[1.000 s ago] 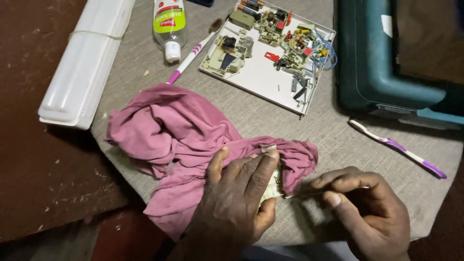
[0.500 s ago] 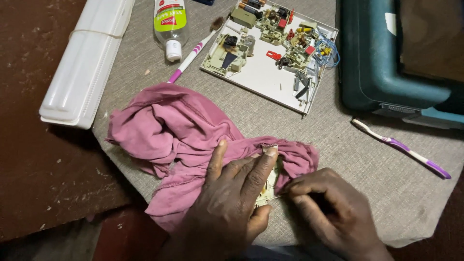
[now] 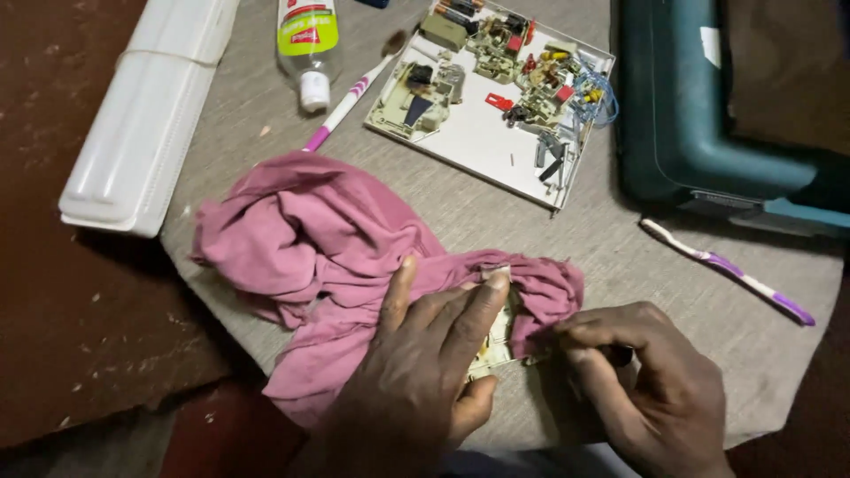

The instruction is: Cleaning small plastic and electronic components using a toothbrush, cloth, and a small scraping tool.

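— What have you got there?

— My left hand [image 3: 416,372] lies flat, fingers spread, pinning a small pale part [image 3: 498,341] against the pink cloth [image 3: 336,239] at six o'clock on the table [image 3: 620,257]. My right hand [image 3: 646,389] is pinched narrow at the part's three o'clock edge.

— How does it handle?

— Light, stiff and likely brittle, I'd judge; best taken by its edges. The cloth is soft and bunches easily.

— Anything else about?

— An open tray of components [image 3: 496,97] at twelve o'clock, a purple toothbrush [image 3: 726,270] at three.

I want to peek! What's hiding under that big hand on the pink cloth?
Under the left hand a small pale part peeks out beside the pink cloth. Most of it is covered.
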